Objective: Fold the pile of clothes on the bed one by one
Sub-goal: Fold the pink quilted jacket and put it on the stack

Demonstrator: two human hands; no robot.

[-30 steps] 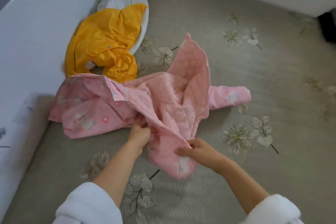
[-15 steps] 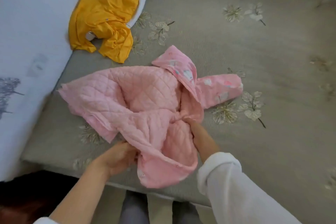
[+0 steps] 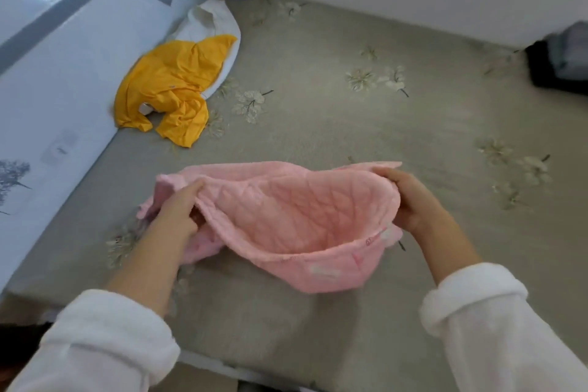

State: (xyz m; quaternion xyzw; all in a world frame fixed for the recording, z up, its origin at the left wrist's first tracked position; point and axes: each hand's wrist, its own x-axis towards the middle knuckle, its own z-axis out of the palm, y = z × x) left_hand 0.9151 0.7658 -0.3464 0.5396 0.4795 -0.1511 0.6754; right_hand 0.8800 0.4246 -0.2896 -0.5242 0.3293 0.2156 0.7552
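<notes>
The bed (image 3: 318,105), covered in a grey-green flowered sheet, fills most of the view. Over its near middle the pink quilted garment (image 3: 296,226) is held spread open between both hands, quilted lining up. A yellow garment (image 3: 171,89) lies crumpled far left against the wall, partly on a white cloth (image 3: 210,22). The left hand (image 3: 178,210) grasps the garment's left edge and the right hand (image 3: 410,197) its right edge, with the fingers of both curled round the fabric.
</notes>
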